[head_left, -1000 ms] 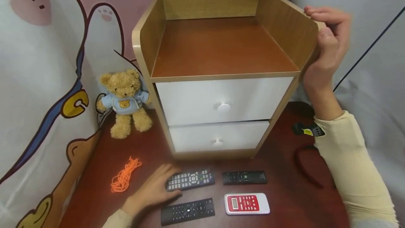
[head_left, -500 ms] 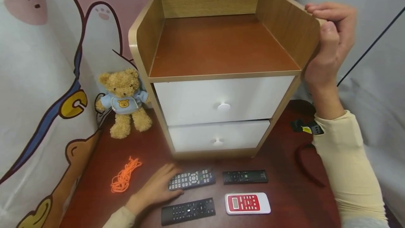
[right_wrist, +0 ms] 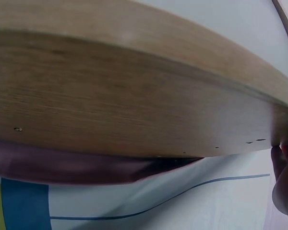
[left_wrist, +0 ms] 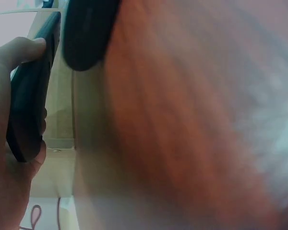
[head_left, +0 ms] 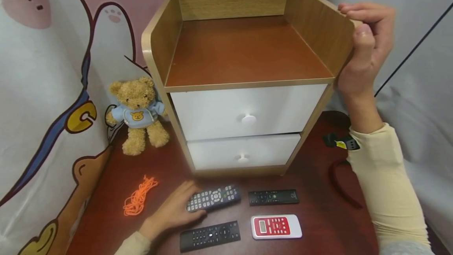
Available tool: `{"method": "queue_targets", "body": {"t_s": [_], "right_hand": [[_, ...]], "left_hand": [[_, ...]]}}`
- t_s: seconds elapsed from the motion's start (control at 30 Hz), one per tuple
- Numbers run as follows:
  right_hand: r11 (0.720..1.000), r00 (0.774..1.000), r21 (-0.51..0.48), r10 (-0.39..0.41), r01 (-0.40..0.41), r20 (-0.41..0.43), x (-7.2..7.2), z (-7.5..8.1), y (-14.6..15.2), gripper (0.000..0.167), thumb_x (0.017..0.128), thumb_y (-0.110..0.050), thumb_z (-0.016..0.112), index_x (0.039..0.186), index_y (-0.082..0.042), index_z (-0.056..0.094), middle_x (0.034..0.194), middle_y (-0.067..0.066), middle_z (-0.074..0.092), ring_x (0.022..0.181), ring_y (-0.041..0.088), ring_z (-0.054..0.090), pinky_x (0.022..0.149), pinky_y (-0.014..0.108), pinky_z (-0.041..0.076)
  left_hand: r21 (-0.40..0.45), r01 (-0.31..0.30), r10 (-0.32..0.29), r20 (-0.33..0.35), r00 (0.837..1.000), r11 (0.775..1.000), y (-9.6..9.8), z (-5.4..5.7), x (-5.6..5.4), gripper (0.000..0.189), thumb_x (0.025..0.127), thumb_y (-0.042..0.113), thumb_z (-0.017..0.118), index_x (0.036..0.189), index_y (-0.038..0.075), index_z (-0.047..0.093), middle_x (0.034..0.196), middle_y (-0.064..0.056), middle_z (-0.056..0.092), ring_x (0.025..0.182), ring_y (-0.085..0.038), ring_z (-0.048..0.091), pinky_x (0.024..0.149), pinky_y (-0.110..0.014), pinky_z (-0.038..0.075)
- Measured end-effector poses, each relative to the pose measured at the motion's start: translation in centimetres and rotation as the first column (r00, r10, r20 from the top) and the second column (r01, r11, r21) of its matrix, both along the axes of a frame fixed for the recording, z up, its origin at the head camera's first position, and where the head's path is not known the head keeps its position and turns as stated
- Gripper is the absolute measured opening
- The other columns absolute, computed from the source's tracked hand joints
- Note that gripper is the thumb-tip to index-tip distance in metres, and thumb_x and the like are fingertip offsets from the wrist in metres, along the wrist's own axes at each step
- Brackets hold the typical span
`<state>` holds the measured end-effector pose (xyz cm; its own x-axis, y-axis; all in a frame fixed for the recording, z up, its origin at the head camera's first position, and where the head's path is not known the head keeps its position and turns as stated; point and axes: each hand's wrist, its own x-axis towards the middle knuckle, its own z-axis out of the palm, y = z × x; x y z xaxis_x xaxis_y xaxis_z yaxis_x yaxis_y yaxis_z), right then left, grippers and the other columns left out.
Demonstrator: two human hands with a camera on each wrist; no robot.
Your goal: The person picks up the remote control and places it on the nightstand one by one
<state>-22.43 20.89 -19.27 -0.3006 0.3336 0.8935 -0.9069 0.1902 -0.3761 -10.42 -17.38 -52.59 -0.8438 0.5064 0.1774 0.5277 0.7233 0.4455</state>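
In the head view my left hand [head_left: 173, 209] grips the left end of a dark remote control [head_left: 214, 198] with pale buttons, thumb along its near side, fingers at the far side. The left wrist view shows the thumb and fingers around that remote control [left_wrist: 31, 96], and another dark remote [left_wrist: 90, 33] beside it. At the upper right, my right hand [head_left: 369, 46] holds the front corner of the right side panel of a small wooden cabinet [head_left: 315, 30] with two white drawers. Its fingers lie over the panel's top edge. Fingertips [right_wrist: 285, 179] touch the panel in the right wrist view.
Near the held remote lie a black remote [head_left: 210, 237], a smaller black remote [head_left: 273, 197] and a white-and-red remote [head_left: 293, 227]. A teddy bear [head_left: 138, 113] in a blue hoodie sits left of the cabinet. Orange string [head_left: 138, 198] lies on the dark red table [head_left: 106, 231].
The remote in my left hand has turned slightly, its right end now a little higher in the head view. My right hand stays on the cabinet panel.
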Motion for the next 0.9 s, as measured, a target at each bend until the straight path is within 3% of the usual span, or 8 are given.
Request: {"method": "queue_targets", "body": {"t_s": [0.07,0.17,0.27,0.37,0.67,0.77,0.9], "right_hand": [[1.0,1.0,0.003,0.004,-0.004,0.005,0.0,0.0,0.0,0.021,0.08,-0.012,0.045,0.092,-0.003,0.059,0.101,0.006,0.063,0.108,0.025,0.06,0.107,0.034,0.041],[1.0,1.0,0.004,0.003,-0.003,0.008,-0.1,-0.1,0.0,0.021,0.08,-0.012,0.045,0.093,-0.003,0.06,0.102,0.006,0.063,0.108,0.025,0.06,0.107,0.034,0.04],[1.0,1.0,0.004,-0.005,0.005,0.012,-0.2,0.0,0.0,0.021,0.081,-0.012,0.045,0.093,-0.004,0.06,0.102,0.006,0.063,0.108,0.025,0.06,0.108,0.034,0.04],[1.0,1.0,0.006,-0.01,0.01,0.017,-0.3,0.0,-0.1,0.022,0.081,-0.012,0.044,0.093,-0.005,0.06,0.103,0.005,0.063,0.109,0.024,0.06,0.108,0.033,0.04],[1.0,1.0,0.02,-0.002,0.002,0.023,-0.5,-0.1,-0.1,0.021,0.081,-0.012,0.044,0.093,-0.005,0.059,0.103,0.005,0.063,0.109,0.024,0.059,0.107,0.033,0.04],[1.0,1.0,0.018,-0.002,0.002,0.022,-0.6,0.0,-0.2,0.02,0.081,-0.012,0.045,0.093,-0.004,0.059,0.103,0.005,0.063,0.109,0.023,0.059,0.107,0.033,0.04],[1.0,1.0,-0.005,0.003,-0.003,0.013,-0.4,-0.2,-0.2,0.021,0.081,-0.01,0.044,0.092,-0.003,0.06,0.101,0.005,0.063,0.107,0.024,0.06,0.106,0.033,0.041]], "left_hand": [[0.011,0.003,-0.003,-0.002,1.0,1.0,0.1,0.6,0.1,0.058,0.077,0.047,0.08,0.123,0.016,0.063,0.134,-0.012,0.062,0.134,-0.037,0.051,0.113,-0.055,0.036],[0.047,0.052,-0.049,-0.069,0.996,0.998,0.3,1.8,-0.1,0.056,0.076,0.043,0.082,0.121,0.016,0.063,0.128,-0.007,0.065,0.126,-0.03,0.057,0.108,-0.052,0.043],[0.089,0.133,-0.116,-0.174,0.978,0.987,0.7,3.3,-0.5,0.054,0.074,0.04,0.084,0.118,0.017,0.063,0.117,0.003,0.064,0.11,-0.015,0.06,0.094,-0.038,0.053],[0.127,0.202,-0.166,-0.243,0.956,0.971,1.1,5.0,-0.9,0.053,0.072,0.036,0.085,0.116,0.017,0.064,0.109,0.009,0.06,0.096,-0.004,0.053,0.08,-0.024,0.052],[0.112,0.275,-0.224,-0.336,0.915,0.955,1.9,11.3,-0.7,0.054,0.079,0.041,0.08,0.123,0.014,0.064,0.108,0.005,0.061,0.093,-0.005,0.052,0.076,-0.021,0.051],[0.098,0.307,-0.242,-0.414,0.878,0.947,2.4,13.3,-0.7,0.059,0.077,0.042,0.081,0.125,0.01,0.063,0.109,0.003,0.062,0.094,-0.007,0.053,0.077,-0.021,0.051],[0.09,0.388,-0.275,-0.563,0.779,0.917,3.3,16.2,-0.6,0.059,0.078,0.042,0.08,0.121,0.004,0.065,0.105,0.0,0.063,0.089,-0.01,0.054,0.075,-0.022,0.05]]}}
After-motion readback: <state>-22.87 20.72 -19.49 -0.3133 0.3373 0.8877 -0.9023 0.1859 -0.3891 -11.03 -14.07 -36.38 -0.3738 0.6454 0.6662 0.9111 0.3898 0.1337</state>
